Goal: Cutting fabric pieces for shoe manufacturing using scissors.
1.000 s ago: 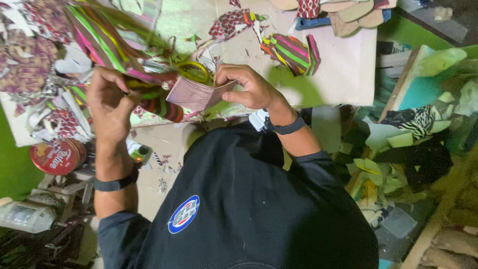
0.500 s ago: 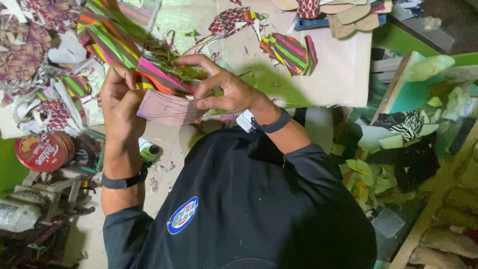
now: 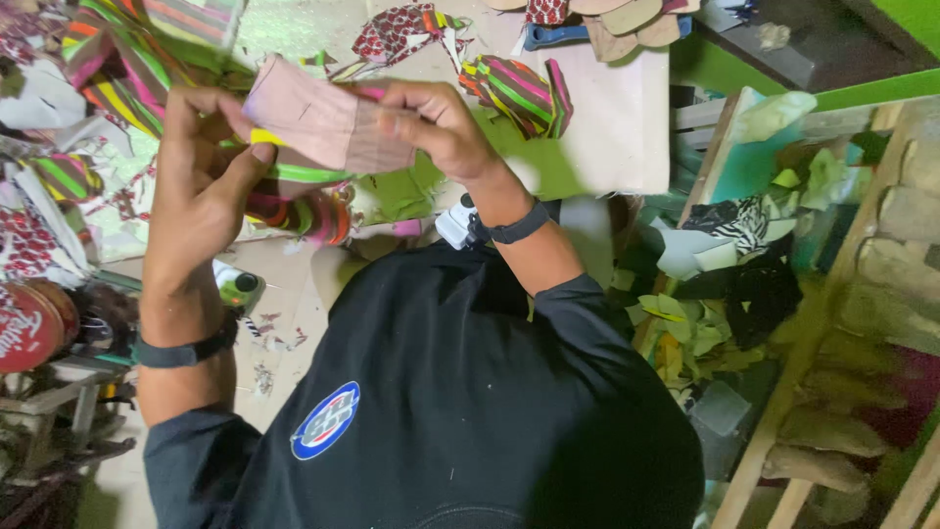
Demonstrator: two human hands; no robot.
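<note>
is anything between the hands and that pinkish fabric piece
Nothing visible. Both the left hand and the right hand already grip the pinkish fabric piece directly, holding it up above the striped fabric scraps.

Red round tin point(image 3: 24, 328) cut off at left edge — striped fabric point(image 3: 294, 196) partly hidden behind hands.
</note>
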